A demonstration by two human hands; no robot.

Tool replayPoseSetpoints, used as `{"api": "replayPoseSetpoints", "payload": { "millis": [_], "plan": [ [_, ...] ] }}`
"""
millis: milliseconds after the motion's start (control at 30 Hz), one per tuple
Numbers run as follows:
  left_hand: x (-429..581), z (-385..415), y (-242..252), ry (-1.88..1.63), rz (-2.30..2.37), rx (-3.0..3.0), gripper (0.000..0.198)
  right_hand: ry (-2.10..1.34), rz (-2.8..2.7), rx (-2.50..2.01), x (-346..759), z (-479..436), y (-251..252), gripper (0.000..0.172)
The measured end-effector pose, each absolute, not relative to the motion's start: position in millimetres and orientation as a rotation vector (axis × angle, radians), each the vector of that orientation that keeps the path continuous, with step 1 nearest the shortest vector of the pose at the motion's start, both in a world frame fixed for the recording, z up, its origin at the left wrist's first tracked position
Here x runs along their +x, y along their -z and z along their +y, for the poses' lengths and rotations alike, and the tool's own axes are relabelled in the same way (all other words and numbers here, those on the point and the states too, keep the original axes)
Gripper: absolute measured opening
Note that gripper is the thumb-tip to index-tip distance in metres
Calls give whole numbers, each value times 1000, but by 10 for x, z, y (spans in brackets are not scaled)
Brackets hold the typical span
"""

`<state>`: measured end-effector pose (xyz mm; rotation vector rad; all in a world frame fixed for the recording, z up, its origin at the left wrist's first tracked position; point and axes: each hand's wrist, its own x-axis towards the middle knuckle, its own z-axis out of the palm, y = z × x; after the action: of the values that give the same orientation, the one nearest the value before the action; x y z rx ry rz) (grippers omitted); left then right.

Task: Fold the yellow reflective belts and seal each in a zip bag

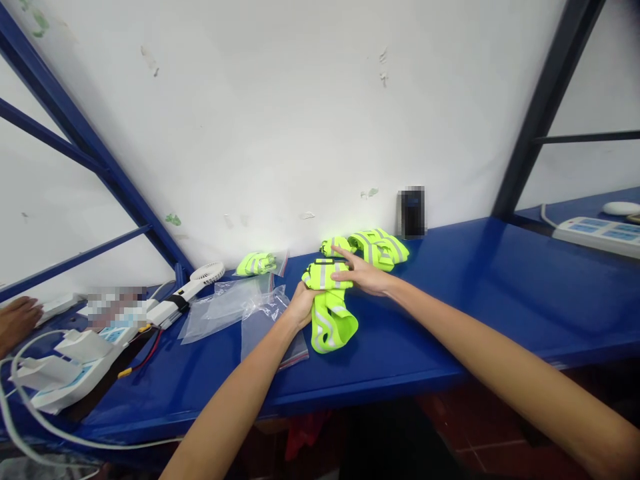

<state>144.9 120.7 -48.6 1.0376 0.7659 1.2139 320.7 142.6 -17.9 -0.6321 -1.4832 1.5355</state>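
Over the blue table, a neon-yellow reflective belt [334, 319] with grey stripes is partly folded into a bundle, and its loose end hangs down in a loop. My left hand [301, 303] grips the bundle from the left and below. On the other side, my right hand [364, 275] has its thumb on the front of the bundle and its index finger stretched out above it. A black buckle or band shows along the bundle's top. Just behind lie a folded yellow belt [336, 247] and a looser yellow belt heap [383, 248].
Clear plastic bags [225, 303] lie left of my hands; a bagged yellow bundle [256, 264] is behind them. Further left are a white handheld fan [207, 272], power strip [55, 397] and cables. A black object [413, 213] leans on the wall. Another person's hand [20, 321] is at far left.
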Motion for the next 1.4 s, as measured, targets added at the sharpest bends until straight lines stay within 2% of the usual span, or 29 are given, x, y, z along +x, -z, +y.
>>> {"api": "replayPoseSetpoints", "payload": {
  "millis": [100,167,367,500,700,800,900,1033,1200,1300,1400],
  "plan": [
    [1448,1220,473,-1248,750,1005,48,-1695,-1426,-640,3193,1411,181,73],
    [1446,1237,443,-1283,734,933,46,-1590,-1445,-622,3182,1410,176,68],
    [1425,1237,293,-1209,731,817,40,-1106,-1576,-676,3176,1446,177,68],
    [1458,1200,254,-1241,698,851,40,-981,-1561,-673,3180,1467,182,66],
    [1493,1184,345,-1236,779,1101,55,-895,-1518,-707,3198,1476,158,61],
    [1466,1200,376,-1203,772,1142,63,-895,-1439,-697,3212,1496,149,58],
    [1438,1224,376,-1244,760,1108,67,-998,-1312,-674,3224,1545,161,63],
    [1420,1249,363,-1210,744,1091,62,-1095,-1120,-670,3246,1608,163,71],
    [1424,1236,360,-1104,722,1119,57,-1163,-1006,-665,3266,1602,103,69],
    [1433,1208,345,-1078,708,1122,67,-1143,-1011,-669,3267,1600,96,66],
    [1445,1178,313,-1107,693,1118,93,-1081,-1035,-687,3268,1628,131,64]
  ]
}}
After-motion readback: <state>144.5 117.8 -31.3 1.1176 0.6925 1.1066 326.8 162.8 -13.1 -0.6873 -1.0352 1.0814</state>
